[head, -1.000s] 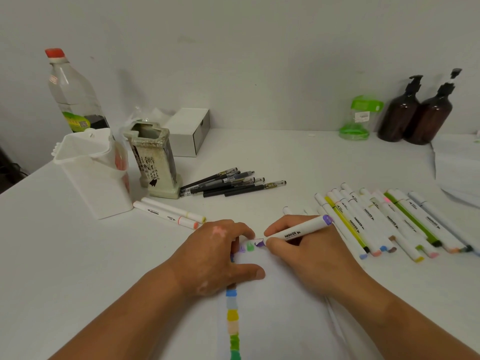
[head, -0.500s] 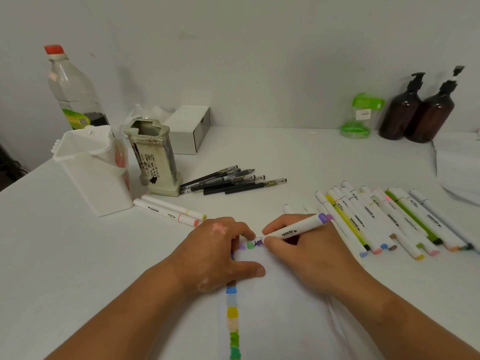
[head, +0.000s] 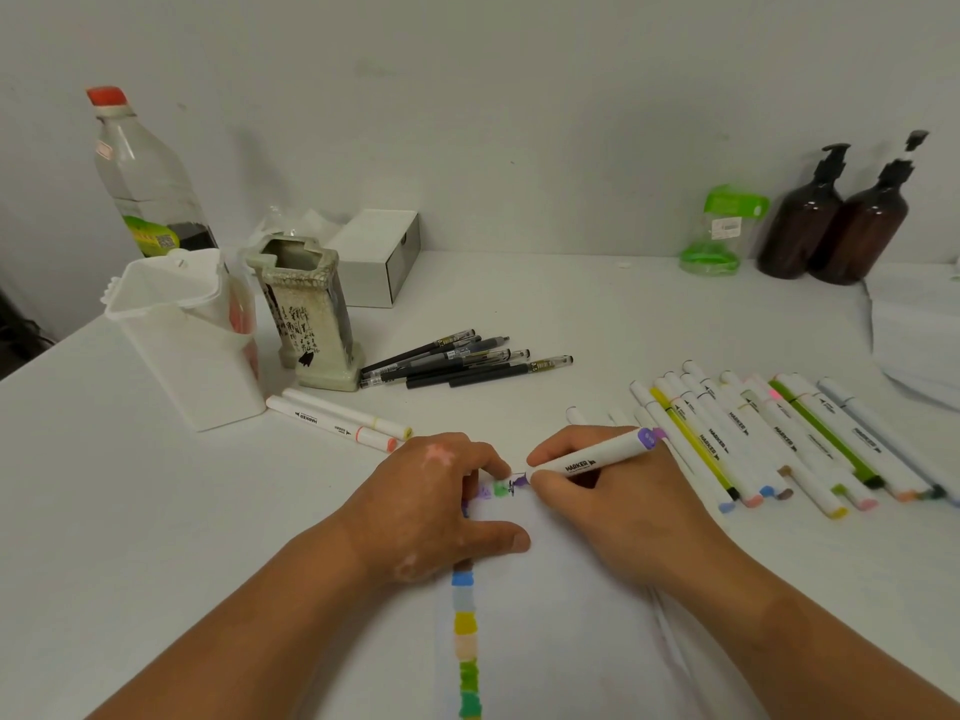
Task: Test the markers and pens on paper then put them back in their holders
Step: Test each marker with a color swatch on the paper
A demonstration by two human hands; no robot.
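My right hand (head: 618,506) grips a white purple-capped marker (head: 597,458), its tip touching the paper (head: 561,641) beside fresh purple and green swatches. My left hand (head: 436,506) lies flat on the paper's top left corner, fingers apart. A column of colour swatches (head: 466,646) runs down the sheet. Several white markers (head: 769,433) lie in a row to the right. Two markers (head: 337,419) lie near the white plastic holder (head: 182,345). Several black pens (head: 462,363) rest beside the ceramic holder (head: 309,314).
A plastic bottle (head: 143,174) with a red cap stands at the back left. A white box (head: 382,254) sits behind the holders. A green-lidded jar (head: 719,231) and two brown pump bottles (head: 836,215) stand at the back right. Stacked paper (head: 914,335) lies at the right edge.
The marker tip has made small strokes at the same spot, and the purple mark looks darker. Both hands stay where they were.
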